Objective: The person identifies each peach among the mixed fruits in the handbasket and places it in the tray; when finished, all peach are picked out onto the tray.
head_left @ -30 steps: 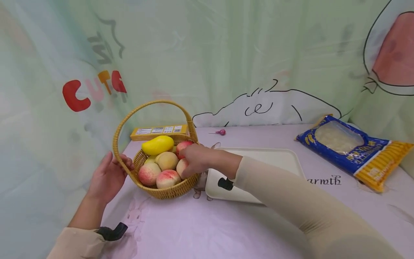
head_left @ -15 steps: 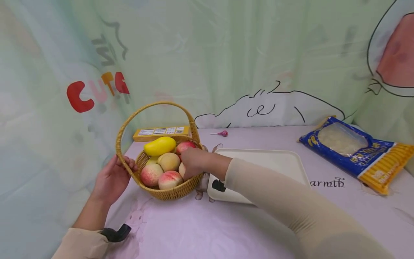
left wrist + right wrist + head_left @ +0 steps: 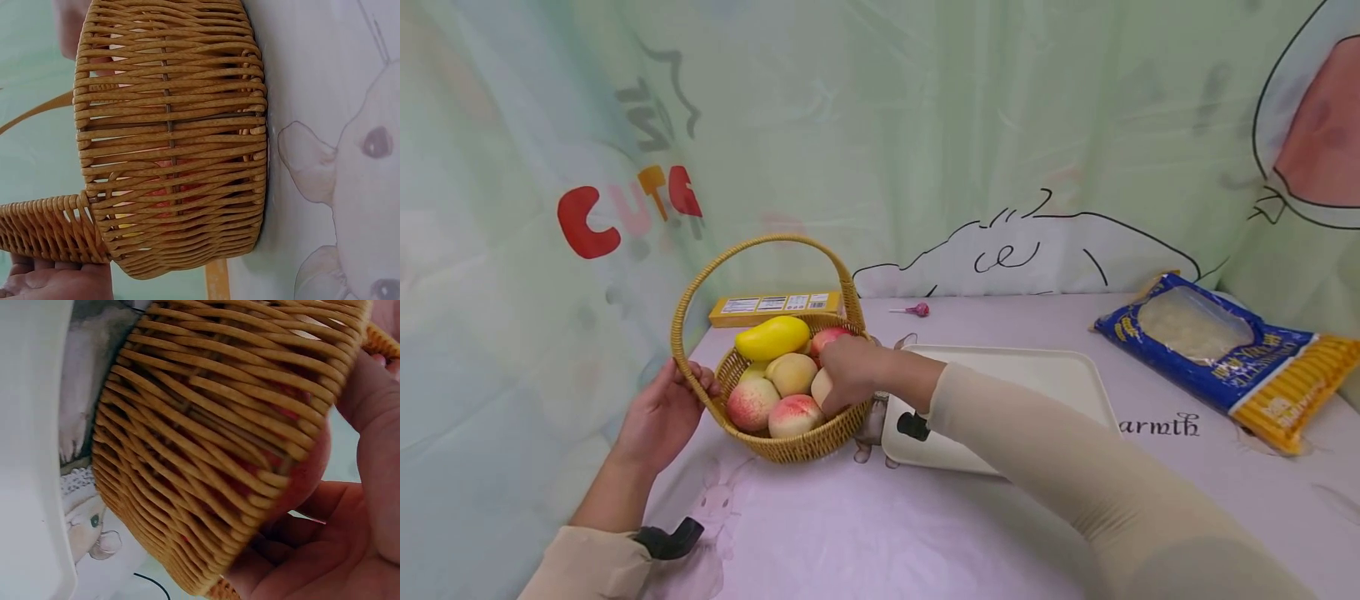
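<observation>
A round wicker basket (image 3: 797, 450) with a tall arched handle (image 3: 760, 242) stands at the left of the table, filled with peaches and a yellow mango (image 3: 772, 338). My left hand (image 3: 658, 417) holds the foot of the handle on its left side; the fingers (image 3: 47, 275) show there in the left wrist view, their tips hidden. Over the basket's right side, my right hand (image 3: 853, 371) reaches in and grips a reddish peach (image 3: 312, 465), thumb and fingers on either side of it at the rim. Two pink-blushed peaches lie at the front, a paler peach (image 3: 792, 375) behind them.
Right of the basket lies a white rectangular tray (image 3: 1037, 367), partly under my right forearm. A yellow box (image 3: 778, 307) is behind the basket, with a wrapped lollipop (image 3: 921, 309) to its right. A blue-and-yellow bag (image 3: 1217, 350) lies far right. Curtains (image 3: 925, 150) enclose the back.
My right hand's fingers have sunk slightly lower among the peaches on the right side. The left hand stays at the handle, and the whole view has shifted a little.
</observation>
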`<action>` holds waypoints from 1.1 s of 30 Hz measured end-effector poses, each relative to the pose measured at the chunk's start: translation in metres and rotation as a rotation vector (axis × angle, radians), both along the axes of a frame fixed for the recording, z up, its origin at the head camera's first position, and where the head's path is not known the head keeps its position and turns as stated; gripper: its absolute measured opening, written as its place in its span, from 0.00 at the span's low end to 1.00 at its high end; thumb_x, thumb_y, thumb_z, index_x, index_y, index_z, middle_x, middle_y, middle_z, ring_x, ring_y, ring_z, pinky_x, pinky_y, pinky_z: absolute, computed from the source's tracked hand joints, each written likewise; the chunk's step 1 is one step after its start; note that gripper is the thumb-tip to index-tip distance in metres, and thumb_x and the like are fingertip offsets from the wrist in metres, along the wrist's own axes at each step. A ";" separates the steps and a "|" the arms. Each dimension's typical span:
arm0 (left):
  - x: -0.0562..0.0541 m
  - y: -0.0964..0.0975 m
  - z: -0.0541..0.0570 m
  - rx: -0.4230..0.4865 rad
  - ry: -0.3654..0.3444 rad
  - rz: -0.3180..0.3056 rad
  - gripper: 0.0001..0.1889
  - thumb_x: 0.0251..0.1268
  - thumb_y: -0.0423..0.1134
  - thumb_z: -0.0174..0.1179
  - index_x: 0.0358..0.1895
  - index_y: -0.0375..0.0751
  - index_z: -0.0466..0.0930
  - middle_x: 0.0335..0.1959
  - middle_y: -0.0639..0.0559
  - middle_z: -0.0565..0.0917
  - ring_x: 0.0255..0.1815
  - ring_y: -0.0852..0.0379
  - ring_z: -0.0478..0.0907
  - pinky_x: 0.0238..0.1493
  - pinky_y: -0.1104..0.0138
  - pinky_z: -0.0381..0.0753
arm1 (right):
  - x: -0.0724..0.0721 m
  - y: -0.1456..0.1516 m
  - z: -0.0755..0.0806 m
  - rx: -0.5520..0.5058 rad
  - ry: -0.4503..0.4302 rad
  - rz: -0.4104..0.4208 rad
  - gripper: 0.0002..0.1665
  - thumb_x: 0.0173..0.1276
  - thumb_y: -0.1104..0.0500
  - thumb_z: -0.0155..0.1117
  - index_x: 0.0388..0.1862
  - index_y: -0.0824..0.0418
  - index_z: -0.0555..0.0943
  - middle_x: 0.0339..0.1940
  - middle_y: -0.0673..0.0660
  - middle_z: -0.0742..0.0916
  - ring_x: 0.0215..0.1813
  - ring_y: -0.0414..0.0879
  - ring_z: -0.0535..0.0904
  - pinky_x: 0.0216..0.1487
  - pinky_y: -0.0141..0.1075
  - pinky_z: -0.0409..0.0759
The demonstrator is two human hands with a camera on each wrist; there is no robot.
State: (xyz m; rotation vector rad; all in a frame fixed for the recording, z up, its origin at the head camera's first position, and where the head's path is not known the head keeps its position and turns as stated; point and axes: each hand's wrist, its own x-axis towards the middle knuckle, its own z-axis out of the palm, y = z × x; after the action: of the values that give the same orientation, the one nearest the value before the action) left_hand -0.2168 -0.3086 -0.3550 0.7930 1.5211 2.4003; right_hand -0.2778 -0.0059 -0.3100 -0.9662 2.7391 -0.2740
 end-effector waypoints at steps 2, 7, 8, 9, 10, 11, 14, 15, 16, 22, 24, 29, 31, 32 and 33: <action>-0.001 0.000 0.000 -0.010 0.009 0.000 0.25 0.89 0.47 0.25 0.52 0.42 0.76 0.46 0.51 0.81 0.51 0.54 0.76 0.61 0.67 0.74 | 0.000 0.003 0.004 -0.030 0.004 0.002 0.23 0.53 0.43 0.80 0.38 0.55 0.82 0.26 0.48 0.80 0.34 0.45 0.77 0.37 0.33 0.77; -0.002 0.001 0.000 -0.036 0.019 0.012 0.24 0.89 0.47 0.26 0.52 0.44 0.75 0.46 0.52 0.80 0.51 0.55 0.74 0.60 0.68 0.74 | 0.001 0.011 0.012 -0.118 -0.005 -0.001 0.26 0.54 0.46 0.79 0.47 0.55 0.82 0.33 0.49 0.85 0.40 0.45 0.79 0.42 0.32 0.78; -0.002 0.001 0.000 -0.043 0.018 0.021 0.24 0.89 0.47 0.26 0.52 0.44 0.75 0.46 0.52 0.80 0.51 0.55 0.74 0.60 0.68 0.74 | 0.001 0.012 0.013 -0.135 -0.003 0.001 0.26 0.55 0.46 0.79 0.49 0.55 0.81 0.34 0.49 0.85 0.41 0.45 0.80 0.42 0.32 0.79; -0.001 0.001 -0.001 -0.047 0.017 0.029 0.23 0.89 0.47 0.26 0.52 0.45 0.75 0.46 0.52 0.79 0.51 0.56 0.74 0.59 0.68 0.74 | 0.002 0.013 0.013 -0.152 -0.001 0.004 0.27 0.55 0.47 0.78 0.51 0.55 0.81 0.35 0.49 0.86 0.41 0.45 0.80 0.42 0.31 0.79; -0.001 0.001 -0.001 -0.050 0.015 0.037 0.23 0.89 0.47 0.26 0.51 0.45 0.75 0.46 0.52 0.79 0.51 0.56 0.74 0.59 0.69 0.74 | 0.003 0.014 0.014 -0.165 -0.001 0.005 0.28 0.56 0.47 0.78 0.53 0.55 0.81 0.37 0.49 0.86 0.42 0.45 0.80 0.43 0.31 0.79; -0.001 0.001 -0.001 -0.053 0.013 0.046 0.23 0.89 0.47 0.27 0.51 0.46 0.75 0.45 0.53 0.79 0.50 0.57 0.73 0.59 0.69 0.74 | 0.003 0.015 0.015 -0.178 0.003 0.009 0.28 0.56 0.47 0.77 0.54 0.55 0.81 0.37 0.49 0.86 0.42 0.45 0.81 0.43 0.31 0.79; 0.000 0.001 -0.001 -0.056 0.008 0.064 0.22 0.89 0.47 0.27 0.51 0.46 0.74 0.45 0.53 0.78 0.50 0.57 0.73 0.58 0.69 0.75 | 0.007 0.018 0.017 -0.224 -0.005 0.007 0.30 0.57 0.45 0.77 0.57 0.55 0.82 0.40 0.49 0.86 0.43 0.44 0.81 0.43 0.32 0.80; 0.000 0.001 -0.001 -0.056 0.005 0.068 0.22 0.89 0.47 0.27 0.51 0.46 0.74 0.45 0.53 0.78 0.50 0.57 0.73 0.58 0.69 0.75 | 0.008 0.020 0.019 -0.243 -0.014 0.006 0.31 0.57 0.45 0.76 0.57 0.54 0.82 0.41 0.49 0.86 0.43 0.45 0.81 0.44 0.32 0.81; 0.001 0.001 -0.001 -0.059 0.005 0.074 0.22 0.89 0.47 0.27 0.51 0.46 0.74 0.45 0.53 0.78 0.50 0.57 0.73 0.58 0.70 0.75 | 0.009 0.021 0.020 -0.264 -0.024 0.004 0.31 0.57 0.45 0.76 0.58 0.54 0.82 0.42 0.49 0.87 0.44 0.45 0.81 0.44 0.33 0.81; 0.003 -0.001 -0.002 -0.057 0.016 0.085 0.22 0.89 0.46 0.26 0.51 0.45 0.73 0.45 0.51 0.78 0.50 0.57 0.73 0.58 0.70 0.75 | 0.015 0.029 0.024 -0.365 -0.077 0.002 0.33 0.57 0.43 0.77 0.61 0.51 0.82 0.47 0.48 0.87 0.47 0.44 0.82 0.46 0.33 0.82; 0.003 -0.001 -0.003 -0.050 0.020 0.076 0.22 0.89 0.46 0.26 0.52 0.45 0.73 0.45 0.51 0.78 0.50 0.57 0.73 0.58 0.70 0.75 | 0.017 0.031 0.025 -0.386 -0.079 -0.001 0.34 0.57 0.42 0.78 0.62 0.50 0.82 0.47 0.47 0.87 0.47 0.44 0.82 0.46 0.33 0.82; 0.002 0.000 -0.004 -0.055 0.029 0.073 0.21 0.89 0.46 0.27 0.52 0.45 0.73 0.46 0.51 0.78 0.51 0.57 0.73 0.59 0.70 0.74 | 0.018 0.040 0.025 -0.440 -0.064 -0.006 0.33 0.56 0.43 0.78 0.61 0.49 0.83 0.46 0.46 0.87 0.47 0.45 0.81 0.47 0.36 0.82; 0.001 0.000 -0.003 -0.057 0.030 0.073 0.21 0.89 0.46 0.27 0.52 0.45 0.73 0.46 0.51 0.77 0.51 0.57 0.72 0.59 0.70 0.74 | 0.019 0.044 0.026 -0.460 -0.070 -0.013 0.32 0.56 0.43 0.78 0.60 0.47 0.84 0.46 0.47 0.87 0.48 0.45 0.81 0.47 0.36 0.82; 0.001 0.000 -0.003 -0.058 0.029 0.073 0.21 0.89 0.46 0.27 0.52 0.45 0.73 0.45 0.51 0.77 0.51 0.57 0.72 0.59 0.70 0.74 | 0.019 0.046 0.027 -0.473 -0.081 -0.021 0.32 0.56 0.44 0.78 0.60 0.47 0.84 0.47 0.47 0.87 0.48 0.45 0.81 0.48 0.36 0.82; 0.001 0.001 -0.002 -0.060 0.029 0.074 0.21 0.89 0.46 0.27 0.52 0.45 0.73 0.46 0.51 0.77 0.51 0.57 0.72 0.59 0.70 0.74 | 0.019 0.048 0.027 -0.483 -0.088 -0.029 0.32 0.56 0.44 0.78 0.60 0.47 0.84 0.47 0.47 0.87 0.48 0.46 0.81 0.48 0.37 0.82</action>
State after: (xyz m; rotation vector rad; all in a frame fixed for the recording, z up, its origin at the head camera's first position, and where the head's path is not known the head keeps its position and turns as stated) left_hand -0.2157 -0.3079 -0.3573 0.7759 1.6526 2.3920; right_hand -0.2588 0.0420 -0.2829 -0.9883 2.6563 -0.9925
